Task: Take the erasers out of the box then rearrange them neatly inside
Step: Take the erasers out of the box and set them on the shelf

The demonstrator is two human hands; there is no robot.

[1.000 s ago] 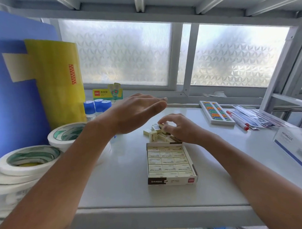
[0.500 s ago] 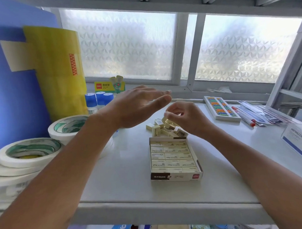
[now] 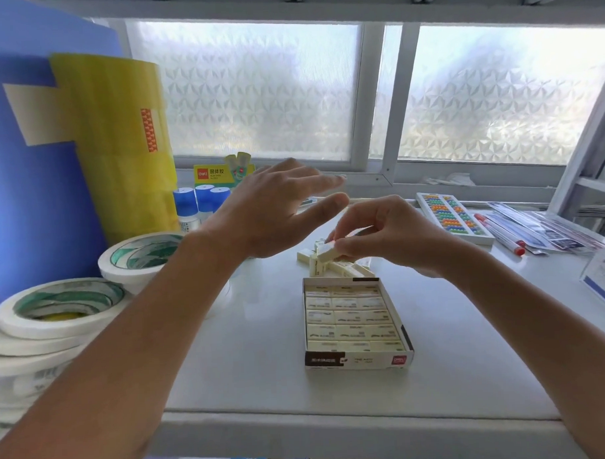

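An open cardboard eraser box [image 3: 359, 362] lies on the white shelf, filled with neat rows of cream erasers [image 3: 352, 317]. Just behind the box sits a loose pile of erasers [image 3: 343, 267]. My right hand [image 3: 387, 236] hovers over that pile and pinches one eraser [image 3: 327, 249] between thumb and fingers. My left hand [image 3: 273, 213] floats above and to the left of the pile, palm down, fingers spread, holding nothing.
Stacked tape rolls [image 3: 60, 306] and a yellow tape stack [image 3: 120, 146] stand at the left, glue sticks [image 3: 197, 205] behind them. An abacus [image 3: 453, 217], pens [image 3: 500, 234] and packets lie at the right. The shelf edge [image 3: 335, 430] runs close to me.
My right hand has lifted from the pile with one eraser pinched in its fingers. The left hand stays hovering, fingers spread. The view has shifted slightly downward.
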